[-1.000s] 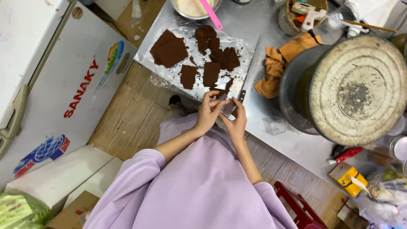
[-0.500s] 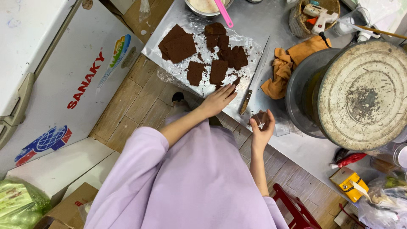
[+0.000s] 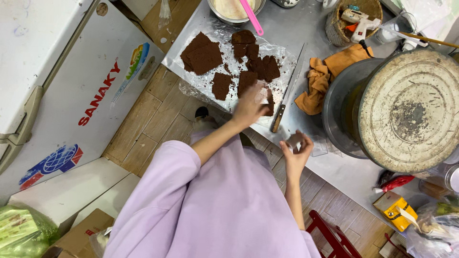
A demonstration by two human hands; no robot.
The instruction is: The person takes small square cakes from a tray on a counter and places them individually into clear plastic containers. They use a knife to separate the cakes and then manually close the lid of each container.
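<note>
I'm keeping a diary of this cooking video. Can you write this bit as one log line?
left hand: on brown cake pieces | right hand: holding small piece | knife: lying on plastic sheet

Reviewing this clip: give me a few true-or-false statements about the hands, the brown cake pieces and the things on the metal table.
1. The left hand reaches over the brown cake pieces on the plastic sheet. True.
2. The right hand grips the knife. False: the knife lies on the metal table; the right hand pinches a small piece.
3. An orange cloth lies beside the knife. True.
4. The spatula in the bowl is green. False: it is pink.
5. The big round pot stands left of the cake. False: it stands to the right.
</note>
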